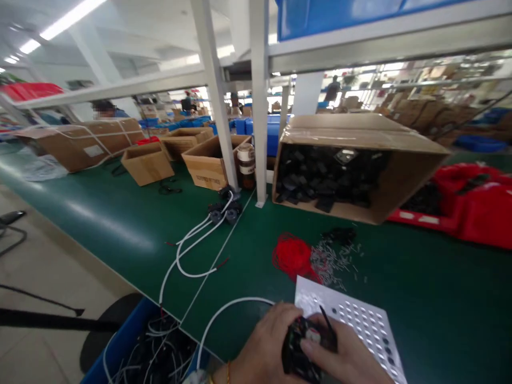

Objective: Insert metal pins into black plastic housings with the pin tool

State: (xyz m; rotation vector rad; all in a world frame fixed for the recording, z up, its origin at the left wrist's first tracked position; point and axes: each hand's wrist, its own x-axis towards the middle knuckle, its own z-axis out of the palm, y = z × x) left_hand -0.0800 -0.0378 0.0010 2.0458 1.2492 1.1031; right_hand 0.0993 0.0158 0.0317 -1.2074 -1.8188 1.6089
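My left hand (262,344) is closed around the left side of a small black housing (296,354) at the bottom of the view. Inside the housing some electronic parts show, with a pale round piece among them. On its other side my right hand (346,352) grips it too, thumb laid across the front. A short black wire or thin strip (326,318) sticks up near the right fingers. From behind my left hand a white cable (236,300) arcs left and down over the table edge. Beneath my right hand lies a white sheet of round stickers (344,301).
Red wires (294,255) and small clear pieces (330,261) lie ahead. Black units with white cables (224,212) sit left of them. A tipped carton (412,184) of black parts, a red bin (486,205) and shelf posts (260,106) stand behind. A blue bin (134,333) is below.
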